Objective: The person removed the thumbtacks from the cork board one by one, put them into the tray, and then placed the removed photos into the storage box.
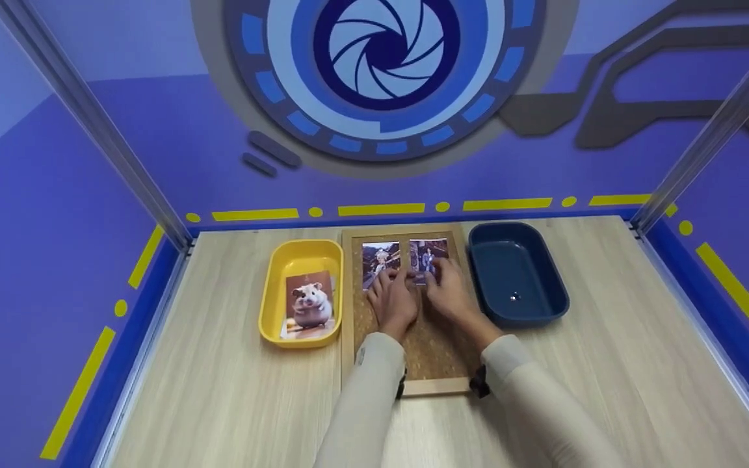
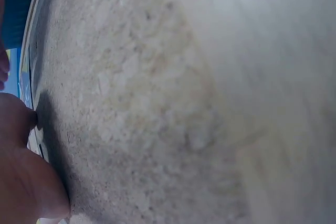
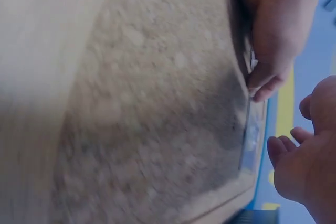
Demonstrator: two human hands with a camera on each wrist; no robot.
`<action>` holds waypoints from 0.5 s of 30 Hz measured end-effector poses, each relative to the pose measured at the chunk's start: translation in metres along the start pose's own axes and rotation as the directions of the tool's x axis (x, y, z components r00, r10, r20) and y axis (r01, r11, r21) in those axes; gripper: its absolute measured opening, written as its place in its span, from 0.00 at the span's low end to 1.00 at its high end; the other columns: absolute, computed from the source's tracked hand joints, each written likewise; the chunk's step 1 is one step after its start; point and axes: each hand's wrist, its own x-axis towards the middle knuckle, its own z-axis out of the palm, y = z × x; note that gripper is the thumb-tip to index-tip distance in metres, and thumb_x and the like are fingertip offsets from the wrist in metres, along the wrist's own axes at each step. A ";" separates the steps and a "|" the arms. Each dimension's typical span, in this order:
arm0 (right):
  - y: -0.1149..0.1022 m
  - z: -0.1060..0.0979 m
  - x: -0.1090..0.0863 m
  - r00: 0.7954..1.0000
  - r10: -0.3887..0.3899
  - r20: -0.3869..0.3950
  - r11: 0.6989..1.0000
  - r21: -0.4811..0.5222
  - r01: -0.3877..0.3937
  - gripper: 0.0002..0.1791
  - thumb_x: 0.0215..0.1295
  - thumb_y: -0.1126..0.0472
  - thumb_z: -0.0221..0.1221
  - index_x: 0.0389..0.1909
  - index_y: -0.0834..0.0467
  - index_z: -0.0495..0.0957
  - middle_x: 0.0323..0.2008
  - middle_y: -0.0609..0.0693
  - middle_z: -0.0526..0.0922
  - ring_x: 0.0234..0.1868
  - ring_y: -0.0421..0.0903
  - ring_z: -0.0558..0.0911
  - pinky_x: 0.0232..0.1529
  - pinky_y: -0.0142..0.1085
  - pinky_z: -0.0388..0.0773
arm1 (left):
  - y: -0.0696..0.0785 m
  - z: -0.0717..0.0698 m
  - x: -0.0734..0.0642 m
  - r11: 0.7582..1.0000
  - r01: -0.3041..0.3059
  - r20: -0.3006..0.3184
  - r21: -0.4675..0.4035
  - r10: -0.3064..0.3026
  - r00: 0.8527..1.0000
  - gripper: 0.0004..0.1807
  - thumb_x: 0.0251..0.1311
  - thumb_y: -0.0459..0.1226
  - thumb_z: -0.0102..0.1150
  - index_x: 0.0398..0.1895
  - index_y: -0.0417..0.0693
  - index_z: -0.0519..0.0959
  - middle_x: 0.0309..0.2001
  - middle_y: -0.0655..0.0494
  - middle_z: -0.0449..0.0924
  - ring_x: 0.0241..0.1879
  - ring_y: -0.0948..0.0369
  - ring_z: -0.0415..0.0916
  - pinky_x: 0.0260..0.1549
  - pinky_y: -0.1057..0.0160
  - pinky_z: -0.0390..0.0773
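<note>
A wood-framed cork board point(image 1: 439, 351) lies on the table with two photos side by side near its far edge. My left hand point(image 1: 395, 300) rests over the lower edge of the left photo point(image 1: 378, 255), its thumb reaching toward the right photo's lower left corner. In the left wrist view the left thumb point(image 2: 32, 119) comes down to the cork. My right hand point(image 1: 451, 290) is at the right photo point(image 1: 428, 250), covering its lower right part. The right wrist view shows loosely bent right-hand fingers point(image 3: 278, 148) apart from each other, with nothing visible between them.
To the left of the board stands a yellow tray point(image 1: 269, 292) holding photos, a hamster picture point(image 1: 311, 305) on top. A dark blue tray point(image 1: 511, 260) with small shiny bits point(image 1: 515, 297) inside is at the right. A patterned blue wall point(image 1: 374, 188) rises behind the table.
</note>
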 end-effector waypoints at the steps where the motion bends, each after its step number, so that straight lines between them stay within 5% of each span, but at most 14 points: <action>1: 0.002 0.003 0.001 1.000 0.009 -0.015 1.000 -0.001 -0.010 0.18 0.68 0.64 0.58 0.55 0.70 0.75 0.51 0.65 0.77 0.53 0.60 0.78 0.58 0.53 0.75 | 0.000 0.000 0.000 1.000 -0.003 -0.003 0.004 0.003 1.000 0.16 0.69 0.42 0.51 0.57 0.63 0.80 0.56 0.52 0.70 0.60 0.50 0.64 0.58 0.45 0.59; 10: 0.019 0.008 0.009 0.989 0.124 -0.078 0.981 -0.139 -0.134 0.15 0.68 0.62 0.57 0.51 0.67 0.79 0.54 0.65 0.77 0.58 0.63 0.74 0.62 0.54 0.70 | -0.002 -0.001 -0.002 1.000 -0.016 -0.027 -0.009 0.016 1.000 0.12 0.68 0.41 0.54 0.50 0.62 0.82 0.55 0.53 0.71 0.60 0.51 0.65 0.57 0.46 0.60; 15: 0.032 0.008 0.011 0.989 0.125 -0.077 0.979 -0.154 -0.135 0.16 0.69 0.64 0.55 0.54 0.67 0.78 0.58 0.65 0.74 0.60 0.63 0.72 0.65 0.54 0.68 | 0.000 -0.004 -0.004 1.000 -0.019 -0.026 0.001 0.019 0.999 0.12 0.68 0.41 0.55 0.51 0.62 0.82 0.54 0.53 0.70 0.59 0.51 0.65 0.56 0.47 0.60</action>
